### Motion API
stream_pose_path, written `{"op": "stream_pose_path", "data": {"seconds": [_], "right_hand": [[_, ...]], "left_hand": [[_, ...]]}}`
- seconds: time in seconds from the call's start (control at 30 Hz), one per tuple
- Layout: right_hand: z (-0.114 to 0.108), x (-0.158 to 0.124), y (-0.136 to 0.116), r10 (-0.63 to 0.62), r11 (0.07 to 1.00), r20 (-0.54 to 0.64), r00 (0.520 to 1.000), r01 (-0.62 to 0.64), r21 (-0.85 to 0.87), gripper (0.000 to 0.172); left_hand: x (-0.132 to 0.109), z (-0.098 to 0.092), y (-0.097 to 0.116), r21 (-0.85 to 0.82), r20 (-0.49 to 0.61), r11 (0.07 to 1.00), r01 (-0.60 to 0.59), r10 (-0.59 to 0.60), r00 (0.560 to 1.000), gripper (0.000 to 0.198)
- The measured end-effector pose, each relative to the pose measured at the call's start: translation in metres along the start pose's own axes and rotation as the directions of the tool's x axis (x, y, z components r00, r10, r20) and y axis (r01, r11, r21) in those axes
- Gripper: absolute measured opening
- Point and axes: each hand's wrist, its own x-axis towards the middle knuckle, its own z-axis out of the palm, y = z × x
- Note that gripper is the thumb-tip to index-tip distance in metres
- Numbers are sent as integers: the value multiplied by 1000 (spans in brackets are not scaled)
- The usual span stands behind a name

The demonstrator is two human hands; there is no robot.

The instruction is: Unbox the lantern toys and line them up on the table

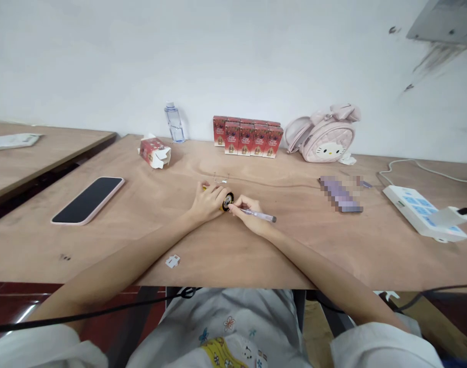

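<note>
My left hand [208, 200] is closed around a small black and yellow round object [228, 202] at the middle of the wooden table [149, 240]. My right hand [249, 213] pinches a clear pen-like tool [260, 215], and its tip meets the round object. A small bent wire clip [220, 179] lies just beyond the hands.
A phone in a pink case [88, 200] lies at the left. A torn red box [154, 152], a water bottle [174, 122], a row of red boxes [248, 137] and a pink backpack [322, 135] stand at the back. A white power strip [425, 212] is at the right.
</note>
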Motion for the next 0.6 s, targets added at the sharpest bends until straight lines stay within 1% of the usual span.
{"op": "stream_pose_path", "data": {"seconds": [0.07, 0.13, 0.17, 0.2, 0.23, 0.27, 0.3, 0.33, 0.37, 0.4, 0.43, 0.47, 0.5, 0.53, 0.6], "right_hand": [[-1, 0, 0, -18, 1000, -17, 1000, 18, 15, 30], [-2, -3, -3, -75, 997, -59, 995, 75, 0, 30], [-3, -5, -5, -134, 991, -92, 987, 132, -32, 28], [-3, -7, -7, -219, 974, -129, 967, 210, -82, 26], [-4, -9, -9, -323, 942, -157, 933, 301, -149, 24], [-4, -10, -10, -439, 889, -163, 884, 400, -224, 22], [-4, -12, -9, -555, 813, -137, 821, 500, -297, 20], [-3, -14, -8, -663, 716, -71, 746, 602, -354, 19], [0, -15, -7, -753, 598, 26, 658, 700, -391, 18], [3, -16, -5, -813, 470, 145, 563, 783, -407, 18], [8, -18, -4, -840, 346, 267, 472, 846, -405, 19], [14, -19, -4, -837, 238, 382, 393, 888, -394, 22], [22, -21, -5, -807, 157, 482, 341, 911, -382, 25], [30, -22, -6, -766, 107, 561, 315, 922, -371, 28], [47, -23, -12, -671, 69, 680, 295, 938, -339, 32]], "left_hand": [[0, 1, 1, -6, 14, 1000, 15, -14, 1000, 16], [-1, 1, 0, -18, 37, 998, 55, -55, 998, 17], [-2, 1, 0, -24, 44, 997, 73, -72, 996, 17], [-2, 1, -1, -30, 47, 996, 86, -85, 995, 18], [-3, 1, -2, -34, 41, 995, 96, -94, 995, 18], [-3, 2, -3, -36, 30, 994, 101, -100, 995, 19], [-3, 2, -4, -36, 13, 994, 101, -101, 995, 19], [-3, 2, -5, -37, -9, 994, 99, -100, 995, 19], [-4, 2, -6, -38, -31, 994, 100, -101, 994, 19], [-4, 2, -7, -43, -48, 994, 103, -105, 993, 18], [-4, 2, -8, -52, -56, 993, 106, -109, 992, 19], [-4, 2, -9, -64, -58, 992, 110, -114, 992, 19], [-4, 2, -9, -75, -57, 990, 115, -120, 991, 20], [-5, 2, -9, -83, -54, 989, 119, -124, 991, 20], [-5, 1, -10, -93, -52, 988, 123, -128, 990, 21]]}}
